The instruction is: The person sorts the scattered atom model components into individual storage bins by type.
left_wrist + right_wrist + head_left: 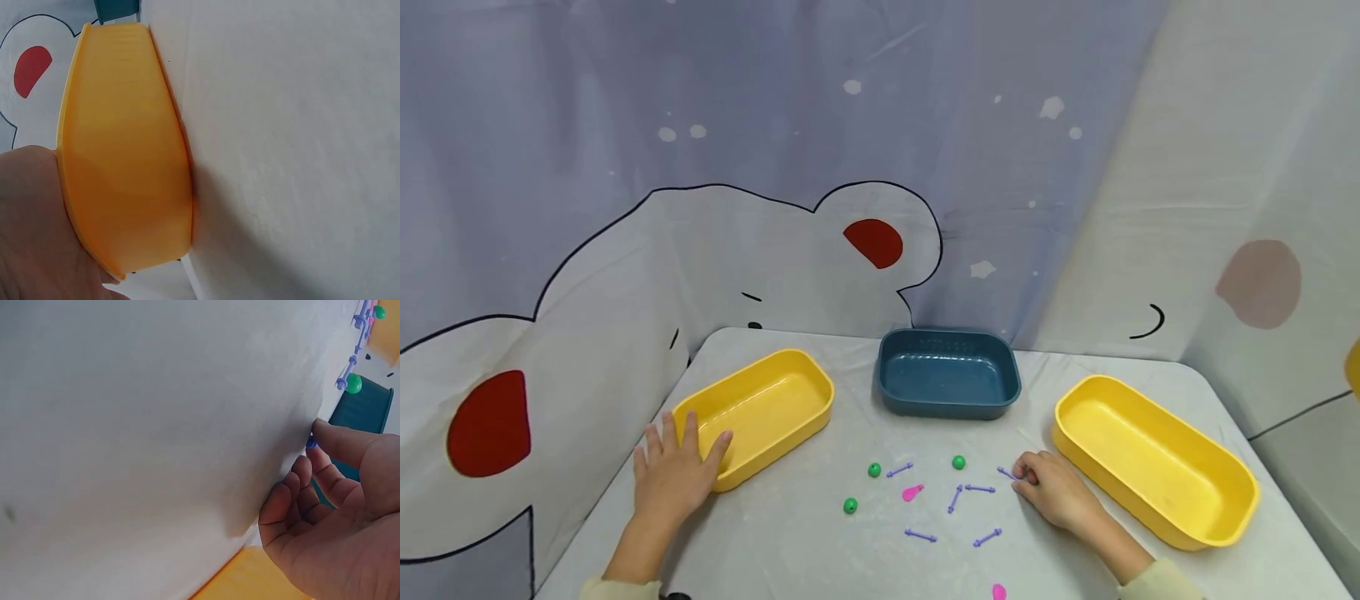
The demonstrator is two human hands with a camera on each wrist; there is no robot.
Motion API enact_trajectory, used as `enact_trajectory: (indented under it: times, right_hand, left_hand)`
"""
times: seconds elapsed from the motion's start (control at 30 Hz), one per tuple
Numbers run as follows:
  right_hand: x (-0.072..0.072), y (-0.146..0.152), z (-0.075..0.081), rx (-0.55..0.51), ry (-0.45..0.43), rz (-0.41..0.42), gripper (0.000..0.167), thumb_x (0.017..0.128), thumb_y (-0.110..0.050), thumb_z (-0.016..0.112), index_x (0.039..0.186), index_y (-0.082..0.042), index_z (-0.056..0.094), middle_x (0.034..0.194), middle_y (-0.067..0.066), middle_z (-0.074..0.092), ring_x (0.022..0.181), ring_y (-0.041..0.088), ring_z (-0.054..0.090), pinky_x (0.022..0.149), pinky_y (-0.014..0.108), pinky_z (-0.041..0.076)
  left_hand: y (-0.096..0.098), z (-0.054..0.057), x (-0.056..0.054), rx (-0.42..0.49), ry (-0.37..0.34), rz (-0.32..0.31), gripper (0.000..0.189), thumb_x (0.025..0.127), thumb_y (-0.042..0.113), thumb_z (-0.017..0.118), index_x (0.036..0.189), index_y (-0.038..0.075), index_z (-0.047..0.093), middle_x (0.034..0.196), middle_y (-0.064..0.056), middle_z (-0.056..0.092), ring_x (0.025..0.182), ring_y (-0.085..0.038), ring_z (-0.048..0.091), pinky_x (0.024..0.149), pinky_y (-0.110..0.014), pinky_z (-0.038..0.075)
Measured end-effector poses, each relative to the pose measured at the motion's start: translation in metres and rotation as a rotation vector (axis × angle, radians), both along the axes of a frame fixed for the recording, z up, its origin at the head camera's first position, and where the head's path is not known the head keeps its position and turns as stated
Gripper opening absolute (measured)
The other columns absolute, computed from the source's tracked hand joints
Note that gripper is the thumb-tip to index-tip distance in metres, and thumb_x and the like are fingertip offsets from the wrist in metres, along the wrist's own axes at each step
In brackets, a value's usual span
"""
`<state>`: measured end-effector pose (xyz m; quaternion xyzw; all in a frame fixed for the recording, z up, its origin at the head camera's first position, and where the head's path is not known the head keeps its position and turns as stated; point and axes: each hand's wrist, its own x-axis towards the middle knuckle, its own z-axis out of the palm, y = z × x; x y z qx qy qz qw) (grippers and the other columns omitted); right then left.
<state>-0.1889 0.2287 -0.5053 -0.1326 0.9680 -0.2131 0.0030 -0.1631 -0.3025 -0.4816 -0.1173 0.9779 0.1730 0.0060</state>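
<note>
My left hand [673,479] lies with spread, straight fingers over the near left end of a yellow tray [775,450], thumb reaching across its rim. In the left wrist view that tray's wall [125,144] fills the middle, and the fingertips are hidden behind it. At the right, my right hand [1060,493] pinches a small purple stick with knobbed ends [1004,472] between thumb and forefinger, low at the tabletop. Only a bit of the purple stick [311,442] shows between those fingertips in the right wrist view; the other fingers are curled in.
Several more purple sticks [921,535] lie scattered mid-table, among green beads [850,505] and a pink bulb-shaped piece [912,492]. Another pink piece [999,592] is at the bottom edge. A dark blue tray [947,411] stands at the back, a second yellow tray [1150,497] at right.
</note>
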Motion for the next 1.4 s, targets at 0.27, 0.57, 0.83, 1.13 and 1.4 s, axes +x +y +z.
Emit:
enact_trajectory:
  times: [0.27, 0.57, 0.83, 1.13, 1.4]
  right_hand:
    - [-0.005, 0.0, 0.002, -0.002, -0.011, 0.0, 0.016, 0.088, -0.01, 0.076, 0.083, -0.015, 0.061, 0.075, -0.005, 0.048, 0.072, 0.011, 0.044, 0.064, 0.028, 0.038]
    - [-0.007, -0.002, 0.006, 0.003, -0.054, -0.027, 0.014, 0.089, -0.011, 0.074, 0.083, -0.015, 0.062, 0.076, -0.004, 0.052, 0.072, 0.011, 0.047, 0.065, 0.03, 0.042]
    - [-0.009, -0.007, 0.012, -0.003, -0.072, -0.047, 0.011, 0.089, -0.011, 0.073, 0.085, -0.014, 0.063, 0.075, -0.003, 0.054, 0.072, 0.013, 0.048, 0.065, 0.031, 0.042]
    - [-0.011, -0.019, 0.021, -0.026, -0.019, -0.042, 0.003, 0.092, -0.011, 0.072, 0.092, -0.011, 0.074, 0.082, -0.003, 0.063, 0.074, 0.011, 0.052, 0.068, 0.032, 0.05]
    - [-0.015, -0.032, 0.03, -0.058, 0.034, -0.016, 0.009, 0.093, -0.017, 0.074, 0.088, -0.009, 0.074, 0.082, -0.004, 0.066, 0.075, 0.011, 0.055, 0.073, 0.035, 0.054]
  left_hand:
    - [0.002, 0.001, -0.003, 0.009, 0.003, -0.005, 0.106, 0.096, 0.078, 0.023, 0.158, -0.007, 0.011, 0.158, -0.043, -0.008, 0.143, -0.065, -0.009, 0.112, -0.076, -0.006]
    - [0.005, -0.001, -0.005, -0.005, 0.018, -0.016, 0.107, 0.096, 0.078, 0.026, 0.158, -0.008, 0.012, 0.159, -0.041, -0.005, 0.147, -0.059, -0.007, 0.112, -0.076, -0.006]
    - [0.008, -0.001, -0.007, -0.02, 0.046, -0.037, 0.106, 0.096, 0.077, 0.029, 0.158, -0.008, 0.016, 0.161, -0.039, 0.001, 0.148, -0.058, -0.006, 0.112, -0.077, -0.005]
    - [0.007, -0.002, -0.009, -0.019, 0.041, -0.044, 0.106, 0.096, 0.077, 0.029, 0.158, -0.008, 0.014, 0.163, -0.035, -0.001, 0.149, -0.054, -0.011, 0.114, -0.074, -0.007]
    - [0.008, -0.001, -0.009, -0.024, 0.055, -0.045, 0.107, 0.096, 0.077, 0.03, 0.157, -0.009, 0.015, 0.162, -0.037, 0.003, 0.148, -0.057, -0.008, 0.114, -0.075, -0.004]
